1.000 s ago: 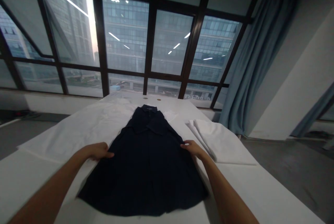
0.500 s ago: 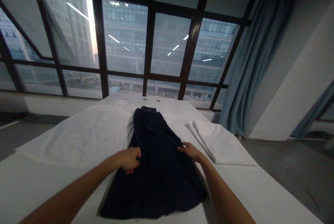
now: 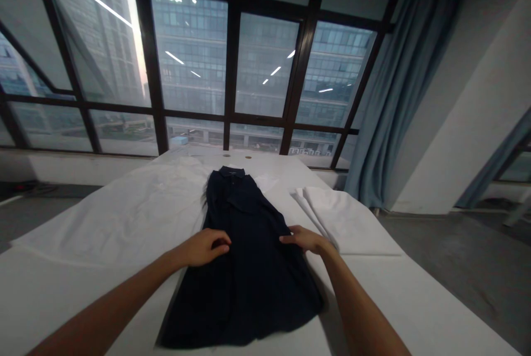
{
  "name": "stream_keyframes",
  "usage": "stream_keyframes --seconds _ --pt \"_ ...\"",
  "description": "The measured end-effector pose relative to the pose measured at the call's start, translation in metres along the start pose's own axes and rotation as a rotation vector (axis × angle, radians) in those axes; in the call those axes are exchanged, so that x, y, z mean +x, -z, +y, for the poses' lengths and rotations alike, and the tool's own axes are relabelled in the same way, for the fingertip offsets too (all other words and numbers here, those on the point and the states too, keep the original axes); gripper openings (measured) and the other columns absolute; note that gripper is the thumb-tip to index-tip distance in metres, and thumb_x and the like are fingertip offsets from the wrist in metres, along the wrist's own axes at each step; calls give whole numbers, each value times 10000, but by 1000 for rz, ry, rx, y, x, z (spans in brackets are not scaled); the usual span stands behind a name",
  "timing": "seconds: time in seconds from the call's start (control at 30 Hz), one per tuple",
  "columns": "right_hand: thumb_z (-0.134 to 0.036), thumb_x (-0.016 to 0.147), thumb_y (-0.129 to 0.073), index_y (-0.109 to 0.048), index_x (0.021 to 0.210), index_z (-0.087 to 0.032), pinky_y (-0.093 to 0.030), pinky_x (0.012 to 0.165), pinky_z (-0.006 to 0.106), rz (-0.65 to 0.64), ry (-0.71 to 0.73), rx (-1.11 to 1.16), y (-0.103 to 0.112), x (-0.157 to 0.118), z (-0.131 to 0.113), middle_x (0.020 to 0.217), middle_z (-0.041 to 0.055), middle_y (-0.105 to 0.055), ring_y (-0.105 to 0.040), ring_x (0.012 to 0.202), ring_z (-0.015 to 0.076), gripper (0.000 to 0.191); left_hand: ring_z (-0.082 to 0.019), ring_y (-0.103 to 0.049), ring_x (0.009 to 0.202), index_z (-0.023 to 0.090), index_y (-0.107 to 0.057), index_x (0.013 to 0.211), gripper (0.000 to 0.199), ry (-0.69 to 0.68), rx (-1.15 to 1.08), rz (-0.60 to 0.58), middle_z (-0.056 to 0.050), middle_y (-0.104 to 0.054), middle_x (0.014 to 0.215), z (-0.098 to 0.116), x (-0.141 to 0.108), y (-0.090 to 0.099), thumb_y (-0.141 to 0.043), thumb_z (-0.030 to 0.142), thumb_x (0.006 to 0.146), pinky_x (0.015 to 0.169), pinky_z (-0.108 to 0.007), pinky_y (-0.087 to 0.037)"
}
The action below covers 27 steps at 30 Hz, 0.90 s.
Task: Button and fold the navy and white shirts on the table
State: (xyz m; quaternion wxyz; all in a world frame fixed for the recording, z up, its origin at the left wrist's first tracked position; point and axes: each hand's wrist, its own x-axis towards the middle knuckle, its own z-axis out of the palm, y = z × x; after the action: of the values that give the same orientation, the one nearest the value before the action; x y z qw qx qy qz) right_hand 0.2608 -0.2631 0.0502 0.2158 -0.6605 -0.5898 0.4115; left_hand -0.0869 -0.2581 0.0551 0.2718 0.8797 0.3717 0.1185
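Observation:
A dark navy dress (image 3: pixel 257 284) with a collar lies lengthwise before me, its collar at the far end and its wide hem close to me. Over its left side is my left hand (image 3: pixel 207 246), fingers loosely bent and thumb apart, with no cloth visible between them. At the dress's right edge, my right hand (image 3: pixel 306 239) has the fabric between thumb and fingers; some of those fingers are hidden. The cloth around both hands lies mostly flat with faint creases.
The dress rests on a white table (image 3: pixel 373 300). Sheer white cloth (image 3: pixel 112 218) spreads along the left. A folded white cloth (image 3: pixel 352 220) lies at the right. Beyond the table are framed windows (image 3: pixel 265 63) and a blue curtain (image 3: pixel 385 107).
My left hand has loosened from a closed grip and moved slightly right over the dress. My right hand stays at the right edge. The view has shifted slightly.

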Motion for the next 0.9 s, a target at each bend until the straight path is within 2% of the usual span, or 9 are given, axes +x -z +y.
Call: stream_keyframes --seconds 0.1,0.23,0.37,0.53,0.67,0.73,0.8,0.87,0.9 --pt "-292 650 -733 -670 1024 -156 -428 482 209 -109 -68 -43 3 -7 -2 797 56 -697 -623 636 161 403 -253 -357 1369 251 -463 1364 525 -130 199 147 -91 -420 1477 -22 -5 -9 -489 490 898 1138 -477 -257" --pt "-232 659 -671 -655 1043 -166 -339 409 175 -154 -81 -73 6 -15 -9 802 48 -685 -574 557 122 390 -260 -192 1442 292 -273 1482 654 -170 264 38 -73 -239 1564 -34 -8 -26 -420 575 912 1165 -534 -127" --pt "-199 665 -642 -596 1139 -182 -342 387 167 -58 0 -42 -2 -21 -28 795 32 -680 -545 497 98 477 -293 -142 1449 308 -238 1495 707 -211 327 -41 -72 -184 1574 -30 -9 -30 -397 641 891 1154 -573 -64" --pt "-199 746 -560 -476 1300 -190 -408 380 192 -20 231 32 -61 -22 -66 776 16 -684 -561 445 109 561 -296 -129 1450 286 -258 1494 725 -187 333 -47 -77 -176 1573 -26 -11 -28 -391 657 884 1158 -565 -63" --pt "-332 839 -563 -335 1437 -173 -461 434 208 -319 314 1 -107 -18 -78 793 29 -692 -599 461 113 659 -258 -205 1438 276 -369 1450 604 -162 267 10 -70 -292 1542 -28 -11 -28 -377 579 927 1172 -521 -120" --pt "-443 877 -522 -426 1393 -145 -510 516 261 -322 329 -57 -111 -15 -75 828 69 -706 -647 535 150 603 -224 -263 1421 297 -419 1418 509 -147 235 65 -47 -353 1519 -30 -10 -27 -339 509 962 1173 -491 -160" --pt "-515 872 -516 -565 1284 -157 -542 724 347 -112 430 -171 -104 -10 -69 965 117 -710 -695 780 219 547 -222 -277 1416 298 -419 1416 506 -130 244 115 -47 -356 1517 -32 -9 -26 -366 503 956 1172 -489 -164" --pt "-578 798 -599 -592 1276 -191 -420 996 444 69 556 -321 -95 -4 -59 1240 151 -621 -572 1160 299 615 -257 -226 1432 276 -365 1449 621 -110 285 125 -74 -298 1541 -34 -8 -25 -435 570 907 1167 -523 -141" --pt "-612 743 -644 -562 1318 -210 -308 1085 487 80 592 -392 -91 -2 -55 1378 150 -517 -434 1304 325 706 -275 -188 1442 266 -335 1465 676 -103 308 109 -86 -261 1553 -35 -8 -25 -442 604 889 1162 -542 -127"
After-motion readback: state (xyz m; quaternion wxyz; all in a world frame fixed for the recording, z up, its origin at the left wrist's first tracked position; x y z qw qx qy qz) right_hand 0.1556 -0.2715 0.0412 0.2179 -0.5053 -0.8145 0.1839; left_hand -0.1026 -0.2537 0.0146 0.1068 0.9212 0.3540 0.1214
